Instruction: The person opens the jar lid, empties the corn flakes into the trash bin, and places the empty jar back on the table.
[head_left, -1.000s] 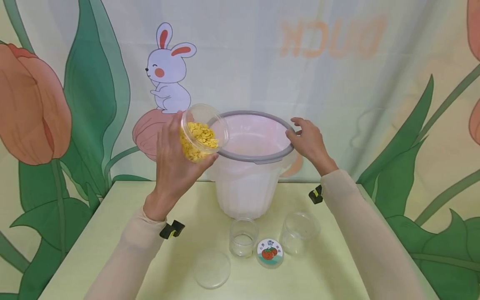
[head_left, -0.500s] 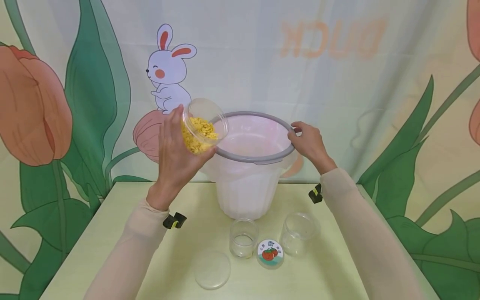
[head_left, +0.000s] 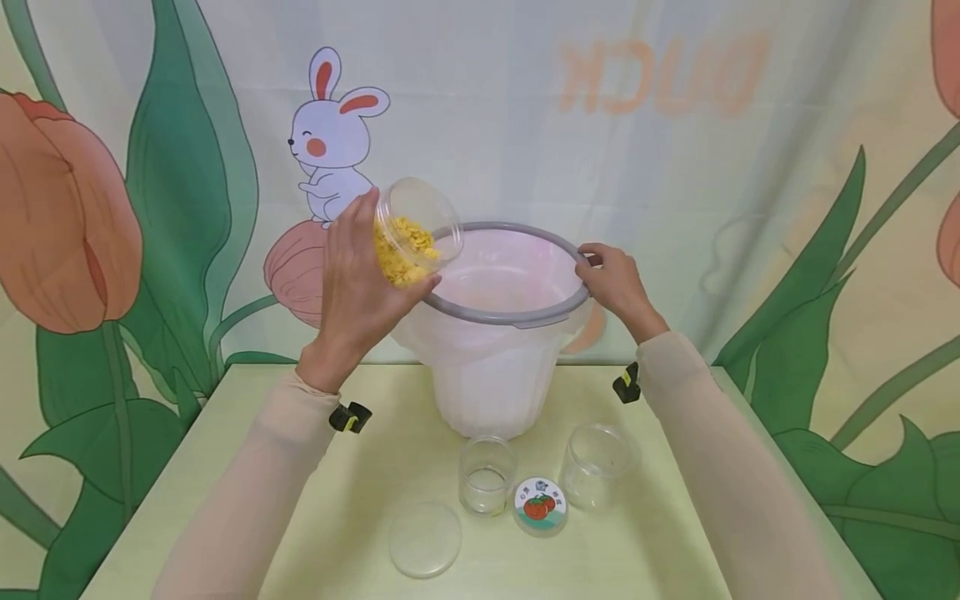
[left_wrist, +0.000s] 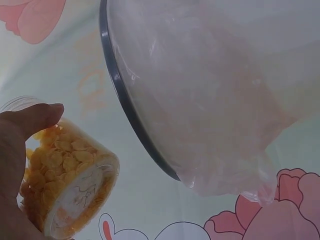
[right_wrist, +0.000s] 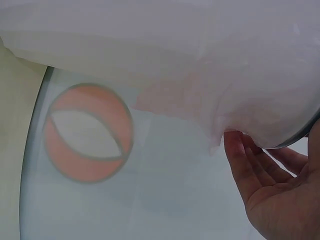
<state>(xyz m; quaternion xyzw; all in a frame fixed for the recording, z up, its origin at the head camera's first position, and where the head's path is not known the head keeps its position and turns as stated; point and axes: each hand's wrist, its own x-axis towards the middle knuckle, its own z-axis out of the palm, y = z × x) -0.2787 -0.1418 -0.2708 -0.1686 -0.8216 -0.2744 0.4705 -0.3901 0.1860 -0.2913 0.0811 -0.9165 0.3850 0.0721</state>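
My left hand (head_left: 352,267) grips a clear plastic jar (head_left: 422,204) partly filled with yellow corn flakes (head_left: 401,254). The jar is tipped, its mouth facing right over the left edge of a white trash bin (head_left: 491,383). In the left wrist view, the thumb lies along the side of the jar (left_wrist: 80,195) and the flakes show through its wall. My right hand (head_left: 618,283) holds the bin's grey rim (head_left: 495,316) at the right. A thin plastic liner (left_wrist: 225,172) hangs over the outside of the bin.
In front of the bin stand a small clear jar (head_left: 486,479) and a larger clear jar (head_left: 597,471). Between them lies a lid with a tomato picture (head_left: 540,506). A clear lid (head_left: 425,540) lies flat nearer the front. A printed curtain (head_left: 480,100) hangs behind the table (head_left: 337,533).
My left hand has raised the jar of corn flakes and shifted it slightly right. My right hand's fingers have closed in on the rim. The bin stays in place.
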